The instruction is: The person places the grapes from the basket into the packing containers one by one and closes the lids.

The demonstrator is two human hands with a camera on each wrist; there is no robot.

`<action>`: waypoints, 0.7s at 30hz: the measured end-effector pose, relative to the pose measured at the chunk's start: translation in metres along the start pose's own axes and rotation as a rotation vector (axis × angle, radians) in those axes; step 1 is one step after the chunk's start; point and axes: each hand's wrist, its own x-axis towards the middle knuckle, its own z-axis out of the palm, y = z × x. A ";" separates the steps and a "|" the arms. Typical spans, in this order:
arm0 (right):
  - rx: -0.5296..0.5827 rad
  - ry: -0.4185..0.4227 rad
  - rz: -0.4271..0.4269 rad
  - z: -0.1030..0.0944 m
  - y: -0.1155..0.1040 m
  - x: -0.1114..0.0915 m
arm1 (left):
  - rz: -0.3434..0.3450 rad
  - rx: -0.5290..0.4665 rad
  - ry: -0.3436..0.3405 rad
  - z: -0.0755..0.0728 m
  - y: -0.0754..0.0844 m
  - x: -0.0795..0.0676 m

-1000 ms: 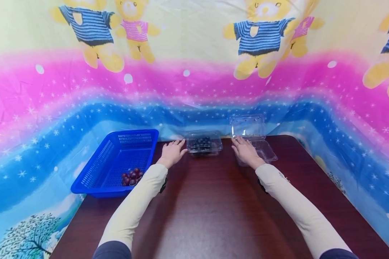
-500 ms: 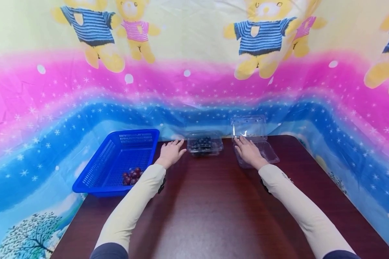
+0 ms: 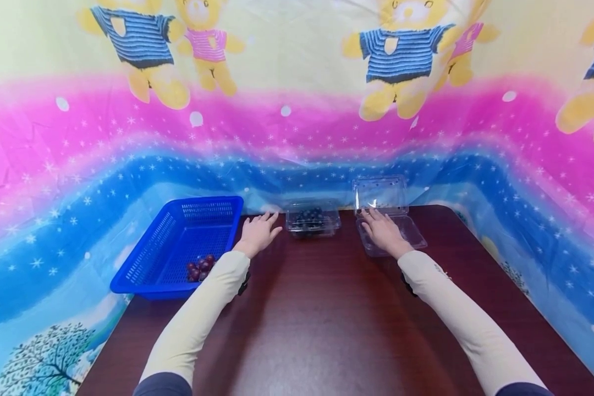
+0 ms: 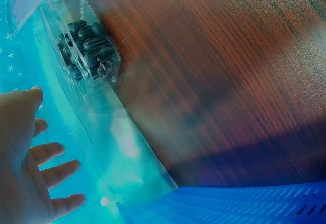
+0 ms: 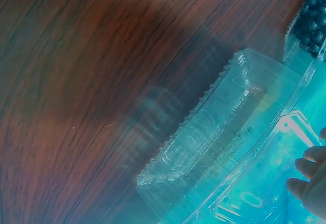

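My left hand (image 3: 259, 234) hovers between the blue basket and a lidded clear plastic box (image 3: 330, 225); its fingers are spread and hold nothing. Inside that box are dark grapes (image 4: 84, 48), also visible in the left wrist view. Over the near left part of a second clear box (image 3: 412, 234) is my right hand (image 3: 383, 232), fingers extended and holding nothing. This box's lid (image 3: 381, 192) stands raised at the back, and no fruit shows inside. In the right wrist view, the fingers (image 5: 308, 168) appear apart from the box wall. A bunch of red grapes (image 3: 201, 268) lies in the basket.
The blue perforated basket (image 3: 136, 286) stands at the table's left side, partly over its edge. A dark wooden table (image 3: 317, 319) spreads out in front. Printed cloth (image 3: 287, 143) hangs behind and along both sides.
My left hand has drifted slightly left, away from the lidded box. The right hand has shifted a little to the right. Both boxes and the basket stay where they were.
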 end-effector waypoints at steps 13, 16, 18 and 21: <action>-0.008 -0.005 0.015 0.000 0.011 -0.002 | 0.005 -0.003 0.001 -0.003 -0.006 -0.004; -0.009 -0.013 0.024 -0.001 0.014 -0.003 | 0.008 -0.001 0.008 -0.003 -0.007 -0.006; -0.007 -0.013 0.026 -0.002 0.015 -0.004 | 0.008 -0.005 0.013 -0.003 -0.008 -0.007; 0.000 0.002 0.016 -0.002 0.020 -0.005 | 0.005 -0.004 0.013 -0.004 -0.010 -0.008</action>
